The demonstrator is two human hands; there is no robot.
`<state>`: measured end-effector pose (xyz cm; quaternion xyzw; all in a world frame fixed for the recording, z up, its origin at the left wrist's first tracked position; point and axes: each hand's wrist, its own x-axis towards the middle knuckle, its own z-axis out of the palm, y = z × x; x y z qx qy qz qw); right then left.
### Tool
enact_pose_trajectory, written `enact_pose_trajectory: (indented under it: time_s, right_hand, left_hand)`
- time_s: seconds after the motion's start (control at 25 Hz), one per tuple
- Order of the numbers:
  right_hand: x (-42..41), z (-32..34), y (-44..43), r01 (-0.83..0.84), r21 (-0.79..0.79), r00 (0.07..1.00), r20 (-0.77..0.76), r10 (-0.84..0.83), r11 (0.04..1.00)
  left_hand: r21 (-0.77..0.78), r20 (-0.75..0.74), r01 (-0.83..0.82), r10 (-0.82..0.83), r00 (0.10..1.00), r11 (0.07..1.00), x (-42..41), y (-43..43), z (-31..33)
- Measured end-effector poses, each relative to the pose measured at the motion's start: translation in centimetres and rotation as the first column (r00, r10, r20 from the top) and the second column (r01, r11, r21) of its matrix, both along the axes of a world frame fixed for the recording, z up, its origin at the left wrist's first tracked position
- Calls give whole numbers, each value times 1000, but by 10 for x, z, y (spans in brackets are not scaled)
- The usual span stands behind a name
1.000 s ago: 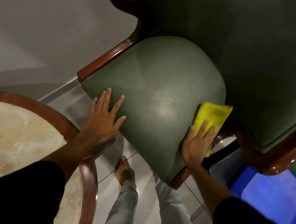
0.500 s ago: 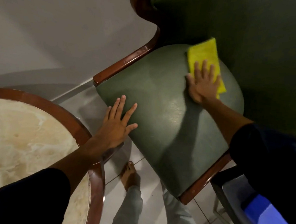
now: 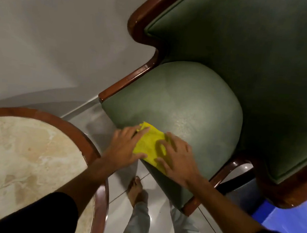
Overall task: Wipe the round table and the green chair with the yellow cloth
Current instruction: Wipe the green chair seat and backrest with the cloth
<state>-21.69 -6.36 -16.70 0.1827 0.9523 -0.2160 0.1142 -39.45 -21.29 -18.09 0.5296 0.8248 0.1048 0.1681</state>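
Note:
The green chair (image 3: 189, 108) has a padded green seat, a dark green backrest and a red-brown wooden frame. The yellow cloth (image 3: 149, 145) lies bunched on the seat's front left edge. My left hand (image 3: 125, 147) grips the cloth's left side with fingers and thumb. From the right, my right hand (image 3: 178, 158) presses on the cloth with spread fingers. The round table (image 3: 28, 155), cream marble with a wooden rim, sits at lower left under my left forearm.
A grey wall fills the upper left. Pale floor tiles show between table and chair, where my bare foot (image 3: 135, 189) and light trouser legs stand. A blue surface (image 3: 287, 222) lies at the lower right beyond the chair's wooden arm (image 3: 287, 191).
My right hand has dragged the yellow cloth from the back of the seat to its front left edge. My left hand, flat on the seat before, now holds the cloth.

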Motion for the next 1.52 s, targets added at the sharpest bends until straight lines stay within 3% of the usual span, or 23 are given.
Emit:
enact_pose_trajectory:
  time_s: [0.08, 0.16, 0.24, 0.32, 0.4, 0.48, 0.56, 0.64, 0.68, 0.72, 0.8, 0.84, 0.88, 0.92, 1.0, 1.12, 1.24, 1.36, 1.44, 1.52]
  right_hand:
    - [4, 8, 5, 355, -20, 922, 172, -346, 935]
    - [5, 10, 13, 529, -149, 807, 393, -441, 835]
    - [10, 24, 20, 460, -272, 846, 423, -325, 845]
    - [12, 59, 26, 334, -357, 921, 321, -221, 872]
    - [20, 104, 44, 290, -428, 957, 130, -259, 856]
    - [35, 159, 85, 438, -455, 865, -22, -502, 775]
    - [55, 208, 141, 562, -433, 707, -191, -681, 704]
    - [82, 254, 202, 633, -357, 577, -374, -726, 687]
    - [92, 276, 232, 675, -289, 530, -451, -718, 679]
    - [99, 295, 261, 720, -231, 483, -510, -712, 654]
    - [106, 304, 313, 811, -121, 411, -577, -705, 572]
    - [107, 298, 334, 857, -16, 422, -552, -719, 515]
    - [108, 284, 345, 865, 125, 481, -486, -729, 487]
    - [107, 266, 348, 832, 230, 554, -398, -731, 505]
    - [105, 232, 344, 767, 266, 641, -271, -718, 585]
    - [91, 213, 365, 713, 378, 696, -282, -661, 590]
    - [51, 218, 405, 637, 501, 760, -285, -584, 586]
    - [5, 213, 436, 545, 598, 832, -295, -471, 588]
    - [-31, 204, 445, 500, 628, 864, -314, -394, 596]
    - [-72, 191, 443, 459, 655, 888, -349, -299, 600]
  left_hand:
    - [-86, -15, -33, 32, 999, 996, 13, 10, 1]
    - [-167, -96, -72, 56, 994, 983, 13, 23, 9]
    - [-255, -206, 18, -73, 976, 967, 17, 39, 19]
    - [-310, -198, 125, -192, 961, 943, 26, 60, 29]
    - [-256, 53, 226, -220, 974, 940, 38, 88, 47]
    - [-162, 418, 160, -79, 905, 974, 50, 134, 92]
    - [-110, 662, 95, 2, 750, 989, 69, 192, 138]
    - [8, 854, 3, -9, 520, 1000, 97, 260, 184]
    - [50, 895, -50, -23, 445, 997, 113, 291, 204]
    - [98, 891, -93, -46, 451, 991, 128, 322, 224]
    - [234, 706, -72, -119, 698, 970, 146, 373, 249]
    - [277, 521, -8, -144, 841, 961, 145, 392, 256]
    - [294, 303, 54, -146, 942, 954, 136, 405, 258]
    - [309, 113, 97, -137, 984, 946, 119, 412, 260]
    - [289, -155, 171, -130, 979, 942, 67, 412, 250]
    - [49, -453, 259, -209, 867, 965, -22, 385, 213]
    - [-35, -567, 258, -232, 791, 965, -90, 365, 192]
    - [36, -585, 77, -41, 810, 996, -152, 350, 192]
    - [20, -517, -73, 72, 853, 997, -184, 338, 193]
    - [20, -390, -102, 102, 915, 995, -194, 332, 188]
